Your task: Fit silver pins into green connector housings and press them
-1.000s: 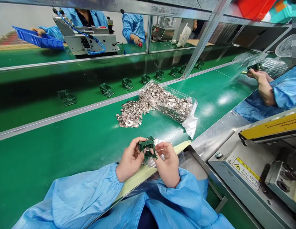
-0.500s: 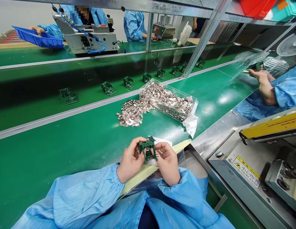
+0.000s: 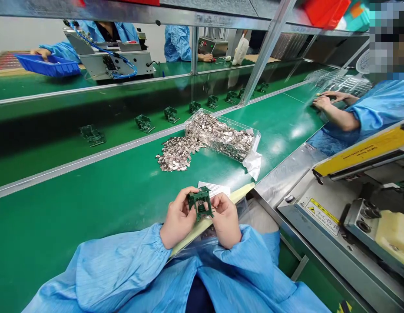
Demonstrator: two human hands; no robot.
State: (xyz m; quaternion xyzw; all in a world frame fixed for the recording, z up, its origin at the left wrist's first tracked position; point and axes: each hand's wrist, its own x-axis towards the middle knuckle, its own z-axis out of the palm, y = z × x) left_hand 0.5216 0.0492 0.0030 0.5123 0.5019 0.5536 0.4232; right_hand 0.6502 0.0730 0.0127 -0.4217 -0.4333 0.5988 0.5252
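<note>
Our left hand (image 3: 176,220) is closed around the left side of a small green frame (image 3: 200,196), thumb on its near face and fingers over the top. Our right hand (image 3: 226,222) has its fingertips drawn in at the right edge, by some thin prongs (image 3: 213,212) at the lower corner; we cannot tell whether they clamp the frame, only touch it, or pinch some small piece besides. The hands are close together with the frame between them, raised in front of us over the near edge of the green surface (image 3: 117,187). Below it runs a yellow strip (image 3: 243,193), and a white ridged sheet (image 3: 216,189) lies just behind.

What could go wrong, we judge, starts with that grip. The frame is open in the middle and looks light, so if the left thumb eases while the right fingers push, it could twist, slip and drop past the edge. The prongs seem slender; sideways pressure might bend them, and since our fingers cover much of that corner, we could easily miss it.

Farther out, a loose heap of metal pieces (image 3: 175,154) lies against the left end of a clear tray (image 3: 235,122) filled with more. No wall holds the heap in, so a careless sweep of our loose blue sleeve (image 3: 124,258) could scatter it.
</note>
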